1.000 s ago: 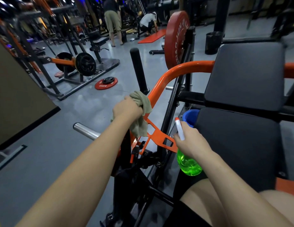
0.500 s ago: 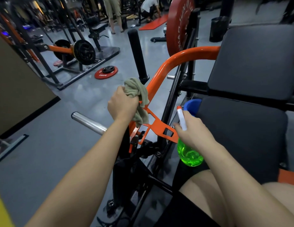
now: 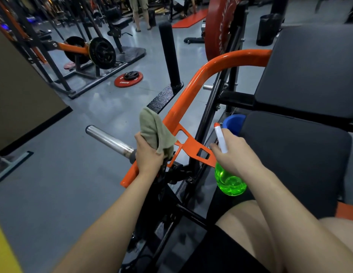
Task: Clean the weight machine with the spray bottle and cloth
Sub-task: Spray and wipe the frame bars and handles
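Observation:
The weight machine has an orange curved arm, black pads and a chrome sleeve. My left hand grips an olive-green cloth against the lower part of the orange arm, beside the orange bracket plate. My right hand holds a green spray bottle with a white, red-tipped nozzle pointing up and away, just right of the bracket. My fingers hide the bottle's trigger.
A black upright handle rises behind the cloth. A red weight plate hangs on the machine's frame. Another red plate lies on the grey floor by a second machine. People stand far back. A blue cap-like object sits by the seat.
My left hand has slid the cloth down the orange arm toward the bracket and chrome sleeve. The view tipped down. My right hand keeps the bottle in about the same place.

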Action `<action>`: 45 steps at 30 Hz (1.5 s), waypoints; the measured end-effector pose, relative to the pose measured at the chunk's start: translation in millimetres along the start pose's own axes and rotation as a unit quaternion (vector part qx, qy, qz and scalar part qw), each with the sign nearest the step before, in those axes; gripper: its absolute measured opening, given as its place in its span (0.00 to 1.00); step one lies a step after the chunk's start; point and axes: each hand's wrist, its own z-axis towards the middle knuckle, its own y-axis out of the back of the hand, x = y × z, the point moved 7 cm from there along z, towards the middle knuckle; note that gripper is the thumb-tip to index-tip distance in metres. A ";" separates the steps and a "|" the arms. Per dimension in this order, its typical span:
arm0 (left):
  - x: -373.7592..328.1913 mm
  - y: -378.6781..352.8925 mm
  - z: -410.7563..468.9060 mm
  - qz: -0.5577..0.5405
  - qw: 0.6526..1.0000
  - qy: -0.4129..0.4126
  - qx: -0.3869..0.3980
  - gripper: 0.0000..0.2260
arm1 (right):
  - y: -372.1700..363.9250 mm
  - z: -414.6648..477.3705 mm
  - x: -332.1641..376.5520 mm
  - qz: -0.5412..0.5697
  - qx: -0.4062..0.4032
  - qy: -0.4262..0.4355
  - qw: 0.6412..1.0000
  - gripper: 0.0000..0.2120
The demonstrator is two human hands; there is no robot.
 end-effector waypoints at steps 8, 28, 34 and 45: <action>12.7 1.6 -1.8 -0.033 0.997 0.051 0.039 0.22 | -4.4 2.7 2.6 -0.006 0.004 -0.001 1.000 0.07; -22.9 32.8 -0.8 -0.073 0.995 0.012 0.071 0.22 | 0.1 -13.1 6.0 0.018 0.012 0.017 1.000 0.05; -91.8 34.1 36.6 -0.043 0.999 -0.018 -0.008 0.15 | -0.5 -10.1 7.8 0.004 0.015 0.013 1.000 0.06; -38.8 19.3 42.3 -0.082 0.990 -0.084 -0.081 0.07 | -6.3 7.0 2.6 -0.004 -0.012 -0.028 1.000 0.09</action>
